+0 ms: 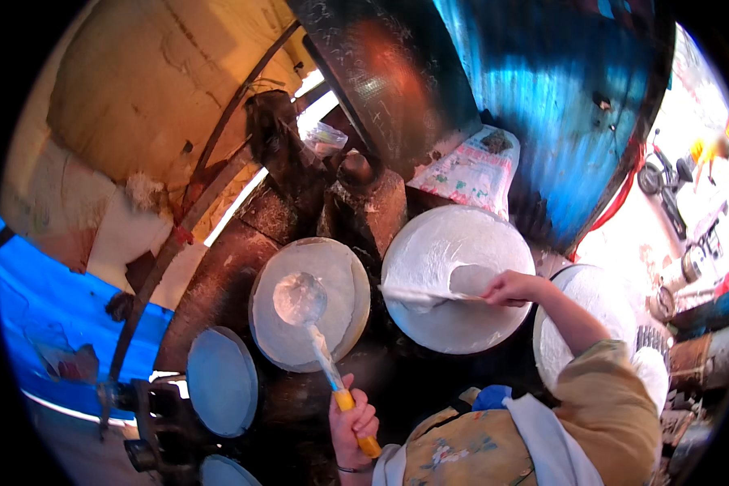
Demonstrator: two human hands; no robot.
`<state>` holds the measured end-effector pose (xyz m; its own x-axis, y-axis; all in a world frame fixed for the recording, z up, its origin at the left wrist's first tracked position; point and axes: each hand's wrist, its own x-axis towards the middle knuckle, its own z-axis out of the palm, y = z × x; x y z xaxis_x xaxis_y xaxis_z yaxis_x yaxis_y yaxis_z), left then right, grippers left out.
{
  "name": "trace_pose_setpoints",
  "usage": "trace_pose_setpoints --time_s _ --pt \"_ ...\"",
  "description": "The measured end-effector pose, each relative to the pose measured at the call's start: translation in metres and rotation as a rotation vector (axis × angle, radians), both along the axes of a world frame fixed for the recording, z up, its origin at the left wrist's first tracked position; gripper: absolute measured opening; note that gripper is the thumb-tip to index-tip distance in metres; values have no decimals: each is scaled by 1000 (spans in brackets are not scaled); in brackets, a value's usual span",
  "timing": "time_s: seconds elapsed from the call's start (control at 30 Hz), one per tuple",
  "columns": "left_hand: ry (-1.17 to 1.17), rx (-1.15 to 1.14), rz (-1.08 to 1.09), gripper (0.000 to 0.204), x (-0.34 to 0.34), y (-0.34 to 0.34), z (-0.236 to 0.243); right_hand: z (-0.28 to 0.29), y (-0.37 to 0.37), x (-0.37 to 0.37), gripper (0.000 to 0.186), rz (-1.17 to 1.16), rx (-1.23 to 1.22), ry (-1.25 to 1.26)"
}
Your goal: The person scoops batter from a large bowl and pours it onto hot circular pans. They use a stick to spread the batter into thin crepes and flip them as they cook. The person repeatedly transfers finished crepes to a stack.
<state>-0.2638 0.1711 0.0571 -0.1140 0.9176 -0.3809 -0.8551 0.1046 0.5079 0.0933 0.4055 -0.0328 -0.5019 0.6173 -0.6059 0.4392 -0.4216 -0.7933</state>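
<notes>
Stove top (243, 267): a dark, sooty cooking surface is carrying the two round griddles; everything below is being placed relative to it.
Blue metal sheet (543, 105): a corrugated wall is rising behind the stove top, at its far right.
Right griddle (494, 324): a round plate is sitting on the right half of the stove top, coated with a thin white sheet of batter.
Thin white sheet (441, 247): it is covering the right griddle, and its near edge is being lifted so that bare plate is showing beneath.
Left griddle (350, 279): a round plate is sitting at the middle of the stove top, just left of the right griddle, pale batter spread over it.
White stack (599, 304): finished white rounds are lying off the right edge of the stove top, under the right forearm.
Grey lid (221, 381): a round disc is resting at the near left corner of the stove top.
Ladle (301, 298): its bowl is lying on the left griddle, wet with batter; its yellow handle is running back toward the near edge.
Right hand (512, 287): it is pinching the lifted edge of the thin white sheet, fingers pressed together.
Left hand (353, 421): it is wrapped in a closed fist around the ladle's yellow handle, at the near edge of the stove top.
</notes>
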Motion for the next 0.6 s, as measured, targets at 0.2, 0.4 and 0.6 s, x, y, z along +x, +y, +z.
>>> trace_pose_setpoints --time_s 0.2,0.4,0.6 --pt "109 -39 -41 46 5 -21 10 -5 21 69 26 113 138 -89" --pt "80 -66 -180 49 35 15 13 -18 19 -5 28 38 123 -89" --pt "-91 -19 -233 49 37 -11 10 -36 -35 79 25 -13 -71 76"
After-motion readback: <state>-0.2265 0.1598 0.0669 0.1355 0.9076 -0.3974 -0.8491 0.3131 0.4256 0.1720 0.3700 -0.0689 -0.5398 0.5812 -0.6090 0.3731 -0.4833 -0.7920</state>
